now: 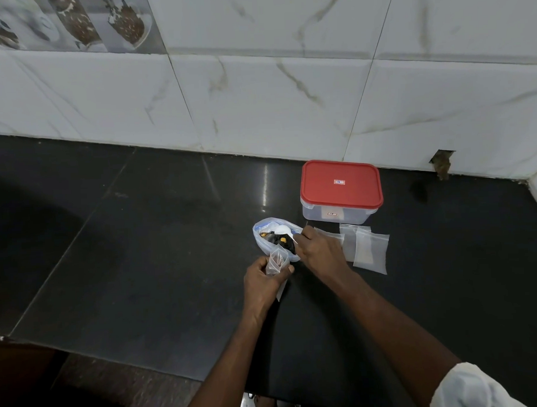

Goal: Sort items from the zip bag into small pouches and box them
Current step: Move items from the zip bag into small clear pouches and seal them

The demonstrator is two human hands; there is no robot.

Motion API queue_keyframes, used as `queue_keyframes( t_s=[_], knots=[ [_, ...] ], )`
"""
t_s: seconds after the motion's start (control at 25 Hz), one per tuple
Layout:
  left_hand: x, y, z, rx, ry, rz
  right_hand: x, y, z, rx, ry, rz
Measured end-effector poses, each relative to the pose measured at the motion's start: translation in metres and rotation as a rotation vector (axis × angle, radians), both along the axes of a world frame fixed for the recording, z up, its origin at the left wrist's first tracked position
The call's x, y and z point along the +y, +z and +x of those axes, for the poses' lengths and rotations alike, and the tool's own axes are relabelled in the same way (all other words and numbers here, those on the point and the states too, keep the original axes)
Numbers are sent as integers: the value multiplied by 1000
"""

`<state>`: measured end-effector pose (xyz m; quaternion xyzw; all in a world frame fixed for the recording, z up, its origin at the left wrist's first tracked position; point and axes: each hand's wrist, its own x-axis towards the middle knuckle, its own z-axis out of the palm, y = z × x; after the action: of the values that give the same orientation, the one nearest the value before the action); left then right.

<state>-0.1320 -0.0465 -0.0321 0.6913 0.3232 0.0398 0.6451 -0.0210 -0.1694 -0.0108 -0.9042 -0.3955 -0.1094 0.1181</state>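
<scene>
Left hand [264, 279] grips a pouch [277, 261], mouth up, just before the bag [263, 235] for filling; right hand [319, 250] pinches a spoon [285, 230] dipped into it. The lidded box [341, 188] stands behind.

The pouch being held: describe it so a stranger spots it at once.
On the black countertop, find the red-lidded box, then the open zip bag nearer the camera. Beside that bag the left grip holds a small clear pouch. Unlike the flat pouches lying to the right, it is lifted and holds brownish bits.
</scene>
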Motion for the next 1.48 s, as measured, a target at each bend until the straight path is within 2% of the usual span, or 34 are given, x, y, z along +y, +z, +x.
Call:
queue_keyframes(
  t_s=[0.08, 0.2, 0.4, 0.48, 0.68, 0.88, 1.0, 1.12, 1.2, 1.28, 1.4, 1.48],
  knots=[
    [0, -1, 1, -7, -2, -10, 0, -3, -2, -32, 26, -79],
    [0, -4, 0, -8, 6, -24, 0, -3, -3, 22, 57, -145],
    [-4, -10, -1, -20, 20, -40, 4, 4, 3, 196, -20, -61],
    [-4, -12, -2, -20, 31, -31, 7, 11, 6, 347, -88, 32],
    [-5, -9, 0, -15, 7, -31, 13, 22, 16, 762, -437, 379],
    [-3, -4, 4, 0, 21, 13, 4, 27, 14, 999, -592, 676],
    [3, -1, 7, 1, 33, 50, -1, 33, 11, 1054, -622, 805],
    [8, 4, 11, 22, 43, 81, -6, 44, 6, 965, -570, 854],
    [10, 6, 13, 18, 48, 84, -9, 55, -6, 809, -453, 830],
    [11, 6, 15, 15, 42, 84, -9, 56, -25, 550, -263, 762],
    [10, 7, 15, 18, 41, 86, -14, 34, -46, 10, 38, 451],
    [9, 9, 15, 12, 46, 77, -20, 20, -49, -227, 155, 309]
  ],
)
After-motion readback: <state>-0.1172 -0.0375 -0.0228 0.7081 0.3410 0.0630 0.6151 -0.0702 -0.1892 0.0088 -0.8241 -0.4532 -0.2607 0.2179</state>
